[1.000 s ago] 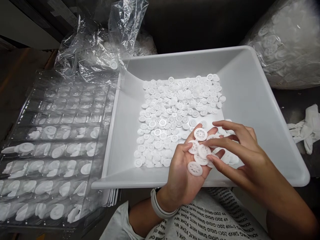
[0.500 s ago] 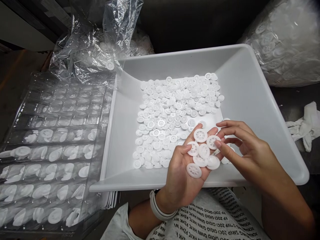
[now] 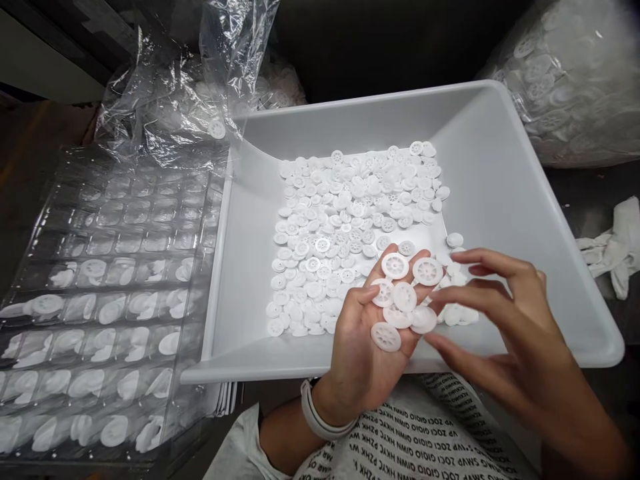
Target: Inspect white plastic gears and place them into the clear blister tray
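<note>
My left hand (image 3: 353,363), palm up above the front of a light grey plastic tub (image 3: 240,267), cradles several round white plastic discs (image 3: 404,297) with slotted centres. The thumb presses on one of them, and the fingers curl under the rest. Just right of these discs, my right hand (image 3: 515,327) has its fingers spread and curved, with nothing seen between them. Its fingertips are close to the discs; whether they touch any I cannot tell. A wide pile of similar discs (image 3: 345,227) covers much of the tub floor, and a smaller heap (image 3: 457,313) lies partly behind the right hand.
Clear plastic trays (image 3: 105,227) with rows of pockets stand to the left, the nearer rows holding white pieces. Behind them is a crumpled clear bag (image 3: 170,113). A large bag of white parts (image 3: 575,100) and a white glove (image 3: 617,247) are on the right.
My right hand has drawn back to the right from the discs and its fingers have spread. One disc at the upper right of the left palm now lies flatter, free of the right fingers.
</note>
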`<state>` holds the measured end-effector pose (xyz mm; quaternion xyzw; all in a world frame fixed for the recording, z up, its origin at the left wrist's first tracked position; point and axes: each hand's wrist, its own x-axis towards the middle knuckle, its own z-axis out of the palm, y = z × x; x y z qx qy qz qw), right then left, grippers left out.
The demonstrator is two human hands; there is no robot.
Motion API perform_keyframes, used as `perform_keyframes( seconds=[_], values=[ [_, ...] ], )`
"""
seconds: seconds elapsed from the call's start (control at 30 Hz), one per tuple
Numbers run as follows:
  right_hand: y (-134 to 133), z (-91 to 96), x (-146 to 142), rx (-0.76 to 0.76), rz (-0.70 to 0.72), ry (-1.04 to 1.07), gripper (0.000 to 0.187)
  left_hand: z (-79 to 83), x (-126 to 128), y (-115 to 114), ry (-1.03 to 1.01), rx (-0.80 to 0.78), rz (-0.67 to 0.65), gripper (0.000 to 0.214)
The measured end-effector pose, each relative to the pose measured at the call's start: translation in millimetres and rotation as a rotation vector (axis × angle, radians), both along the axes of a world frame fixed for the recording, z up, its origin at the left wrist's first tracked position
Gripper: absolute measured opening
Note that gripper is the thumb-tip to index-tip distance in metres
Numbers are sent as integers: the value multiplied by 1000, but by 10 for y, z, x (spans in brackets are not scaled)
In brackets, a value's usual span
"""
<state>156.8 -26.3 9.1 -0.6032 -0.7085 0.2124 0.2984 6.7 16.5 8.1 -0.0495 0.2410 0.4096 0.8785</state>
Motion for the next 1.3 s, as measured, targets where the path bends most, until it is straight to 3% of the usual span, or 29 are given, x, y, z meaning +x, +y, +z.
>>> perform_keyframes(
  seconds=[0.13,0.27,0.5,0.7,1.17,1.3],
  values=[
    [-43,-40,3,63,93,-94,33,9,6,7,-8,8,-4,48],
    [-50,-63,-7,59,62,-41,29,-1,3,12,-26,-1,5,49],
    [-55,-120,-71,-64,-204,220,8,-12,-6,7,-15,-16,34,52],
    [-24,-200,-55,-154,-310,301,9,-13,6,5,-51,-20,54,52],
    [-12,-203,-53,-119,-304,273,9,8,5,25,1,-67,1,53],
    [7,-196,-40,-123,-287,400,10,-10,-2,25,-9,-79,8,52]
  ],
)
